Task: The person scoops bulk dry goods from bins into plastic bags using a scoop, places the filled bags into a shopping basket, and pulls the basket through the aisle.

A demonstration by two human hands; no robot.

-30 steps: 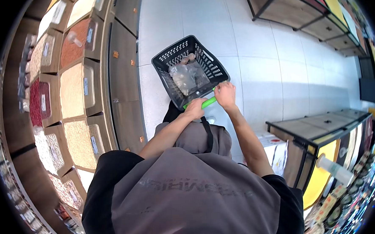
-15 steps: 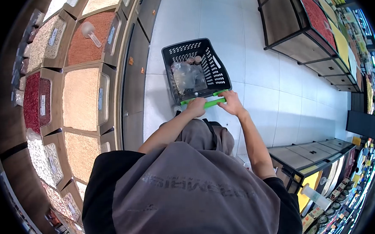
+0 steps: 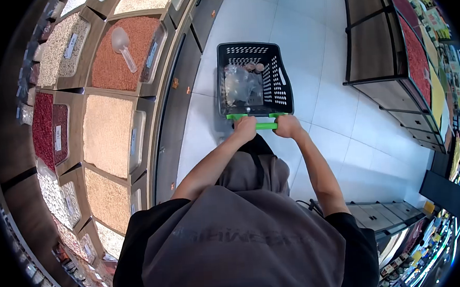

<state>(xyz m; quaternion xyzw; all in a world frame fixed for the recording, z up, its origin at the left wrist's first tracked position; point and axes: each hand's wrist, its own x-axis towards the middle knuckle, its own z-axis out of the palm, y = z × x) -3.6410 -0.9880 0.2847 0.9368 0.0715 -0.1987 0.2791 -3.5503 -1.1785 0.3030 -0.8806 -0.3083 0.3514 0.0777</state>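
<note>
A black perforated basket (image 3: 281, 96) stands in front of me, with a green handle (image 3: 266, 126) along its near side. My left hand (image 3: 246, 127) is wrapped round the left part of the handle. Round its right part my right hand (image 3: 288, 126) is closed. Inside the basket lie a clear plastic bag (image 3: 240, 86) with pale contents and a few small brownish round items (image 3: 254, 67).
Bins of grain line the left side, one with reddish grain (image 3: 109, 66) and a clear scoop (image 3: 122, 45) on it. A wooden display stand (image 3: 375, 47) with a black frame is at the upper right. Low cabinets (image 3: 374, 216) stand at the lower right. Pale floor tiles (image 3: 298, 46) run between.
The basket has turned to point more straight ahead and sits further right in view. The bins and stands have shifted in view. Both hands have stayed on the handle.
</note>
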